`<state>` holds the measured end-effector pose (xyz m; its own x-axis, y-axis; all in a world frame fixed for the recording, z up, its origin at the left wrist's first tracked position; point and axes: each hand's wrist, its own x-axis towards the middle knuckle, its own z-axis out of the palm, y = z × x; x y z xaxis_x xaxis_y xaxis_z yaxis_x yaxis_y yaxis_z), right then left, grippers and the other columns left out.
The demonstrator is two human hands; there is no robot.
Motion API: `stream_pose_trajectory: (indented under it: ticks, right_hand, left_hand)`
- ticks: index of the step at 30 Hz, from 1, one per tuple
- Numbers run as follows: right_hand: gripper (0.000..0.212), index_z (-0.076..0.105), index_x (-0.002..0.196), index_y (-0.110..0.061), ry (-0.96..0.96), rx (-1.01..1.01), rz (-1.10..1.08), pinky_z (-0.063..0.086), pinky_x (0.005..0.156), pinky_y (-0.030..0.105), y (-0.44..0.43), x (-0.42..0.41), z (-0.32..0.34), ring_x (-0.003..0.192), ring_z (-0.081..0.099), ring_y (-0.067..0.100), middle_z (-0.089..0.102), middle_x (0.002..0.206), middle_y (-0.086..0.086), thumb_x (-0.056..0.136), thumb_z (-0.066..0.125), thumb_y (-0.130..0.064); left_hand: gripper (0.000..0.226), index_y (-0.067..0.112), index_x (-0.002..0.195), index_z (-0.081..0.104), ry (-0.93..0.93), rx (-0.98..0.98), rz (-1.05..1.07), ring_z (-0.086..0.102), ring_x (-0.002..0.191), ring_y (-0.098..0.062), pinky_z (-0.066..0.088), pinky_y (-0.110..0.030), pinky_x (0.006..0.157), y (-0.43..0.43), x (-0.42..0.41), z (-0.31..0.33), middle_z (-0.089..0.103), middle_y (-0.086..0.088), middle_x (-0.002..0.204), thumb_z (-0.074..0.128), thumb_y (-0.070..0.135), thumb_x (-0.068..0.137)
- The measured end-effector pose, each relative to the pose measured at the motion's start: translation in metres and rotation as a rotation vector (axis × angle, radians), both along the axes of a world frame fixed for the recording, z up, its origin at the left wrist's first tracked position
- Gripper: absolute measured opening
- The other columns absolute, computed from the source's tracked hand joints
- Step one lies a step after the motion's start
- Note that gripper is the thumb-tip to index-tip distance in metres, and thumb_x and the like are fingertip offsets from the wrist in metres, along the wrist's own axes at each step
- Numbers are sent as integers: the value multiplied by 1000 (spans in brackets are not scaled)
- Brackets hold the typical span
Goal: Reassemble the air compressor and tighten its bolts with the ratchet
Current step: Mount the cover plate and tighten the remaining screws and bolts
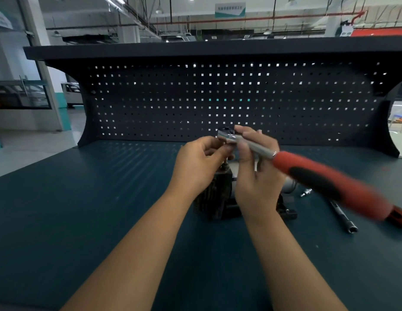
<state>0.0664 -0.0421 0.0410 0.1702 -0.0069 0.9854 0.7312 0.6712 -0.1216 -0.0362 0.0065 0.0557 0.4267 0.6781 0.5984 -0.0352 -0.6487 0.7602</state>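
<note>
The ratchet [325,180] has a chrome head and a long red and black handle that slants down to the right, blurred. My right hand [256,173] pinches its chrome shaft just behind the head. My left hand [198,162] has its fingertips curled under the ratchet head and pinches something small there, which I cannot make out. Below both hands stands the black air compressor [212,198] with its finned cylinder, mostly hidden by my wrists. A bolt stem rises from its top under my left fingers.
On the dark green bench top [83,209], right of the compressor, lie a small chrome fitting [306,193] and a long dark socket extension [343,217]. A dark pegboard back panel [218,97] with a shelf above closes off the far edge.
</note>
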Motion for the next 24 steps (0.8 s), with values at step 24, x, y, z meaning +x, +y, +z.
stream_pose_trajectory:
  ticks: [24]
  right_hand:
    - [18, 57, 95, -31, 317, -149, 186, 47, 92, 22, -9, -23, -5, 106, 63, 11, 66, 108, -7, 96, 50, -15]
  left_hand:
    - [14, 31, 78, 70, 34, 6, 16, 69, 76, -15, 54, -35, 73, -2, -4, 4, 73, 4, 78, 63, 28, 89]
